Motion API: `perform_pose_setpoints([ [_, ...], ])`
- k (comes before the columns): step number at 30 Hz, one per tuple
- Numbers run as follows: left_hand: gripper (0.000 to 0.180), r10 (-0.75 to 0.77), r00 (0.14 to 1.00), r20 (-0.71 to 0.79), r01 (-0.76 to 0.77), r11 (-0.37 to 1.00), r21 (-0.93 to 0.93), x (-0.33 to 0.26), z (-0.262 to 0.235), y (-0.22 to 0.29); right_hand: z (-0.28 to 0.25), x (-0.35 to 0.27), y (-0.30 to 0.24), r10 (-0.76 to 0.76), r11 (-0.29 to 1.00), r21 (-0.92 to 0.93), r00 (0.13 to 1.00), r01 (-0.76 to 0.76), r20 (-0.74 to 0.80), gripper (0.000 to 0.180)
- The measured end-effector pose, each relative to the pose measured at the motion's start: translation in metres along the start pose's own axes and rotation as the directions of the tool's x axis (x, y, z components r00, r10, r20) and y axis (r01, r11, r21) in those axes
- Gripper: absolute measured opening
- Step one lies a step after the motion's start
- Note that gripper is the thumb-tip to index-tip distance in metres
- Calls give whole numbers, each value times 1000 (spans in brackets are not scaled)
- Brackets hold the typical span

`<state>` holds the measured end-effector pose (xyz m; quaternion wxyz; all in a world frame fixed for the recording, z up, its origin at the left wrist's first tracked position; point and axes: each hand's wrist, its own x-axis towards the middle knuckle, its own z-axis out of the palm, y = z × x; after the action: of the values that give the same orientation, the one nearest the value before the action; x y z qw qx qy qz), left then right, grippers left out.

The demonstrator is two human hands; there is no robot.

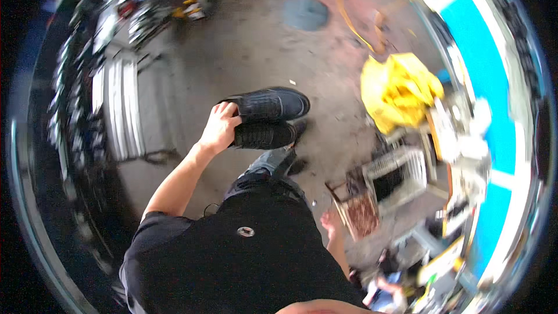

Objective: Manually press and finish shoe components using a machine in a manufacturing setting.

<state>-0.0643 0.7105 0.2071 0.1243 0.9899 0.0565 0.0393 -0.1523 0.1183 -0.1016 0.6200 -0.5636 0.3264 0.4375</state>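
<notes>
Left hand (220, 125), centre of the frame: fingers curled over the heel end of a pair of dark shoes (268, 104), pinching at the collars. Thumb and some fingertips partly lost in blur; cannot tell how evenly the grip is shared between the two.

Shoes sit side by side, touching, toes toward the right of the frame, just above the jeans (268, 161) in the view. They look raised off the floor (215, 52), since they hide part of the leg and foot below them.

Right hand (329, 221), lower right of centre: hangs low, apart from the shoes, near a chair (361, 215) with a reddish-brown seat. Nothing visible in it. Too smeared to tell whether its fingers are spread or pressed together.

Progress, as judged from this view: gathering the pair into one hand looks done. Letting go is not; neither shoe rests on any surface that shows. Whether the laces are tied: too blurred to say.

Surroundings: pale slatted rack (123, 107) on the left; blurred clutter (142, 20) at upper left. Round grey-blue base (306, 14) near the top, a yellow cord (345, 14) to its right. Crumpled yellow bag (401, 90) at right, pale crate (415, 166) below it, beside the chair. Bright blue panel (494, 134) along the right rim.
</notes>
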Motion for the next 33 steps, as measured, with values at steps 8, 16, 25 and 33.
perform_pose_setpoints([
  [8,20,-350,930,-113,367,906,212,-193,-128,-272,300,62,-98,19,913,-396,960,97,278,30],
  [16,24,-771,538,-341,842,513,169,-406,-291,-457,519,108,-136,-12,786,-604,980,133,200,29],
  [25,46,-919,140,-370,988,155,-11,-554,-392,-556,864,164,-182,-58,561,-789,963,251,264,40],
  [33,34,-941,68,-332,997,51,59,-583,-484,-651,1004,217,-164,188,319,-926,944,201,270,47],
])
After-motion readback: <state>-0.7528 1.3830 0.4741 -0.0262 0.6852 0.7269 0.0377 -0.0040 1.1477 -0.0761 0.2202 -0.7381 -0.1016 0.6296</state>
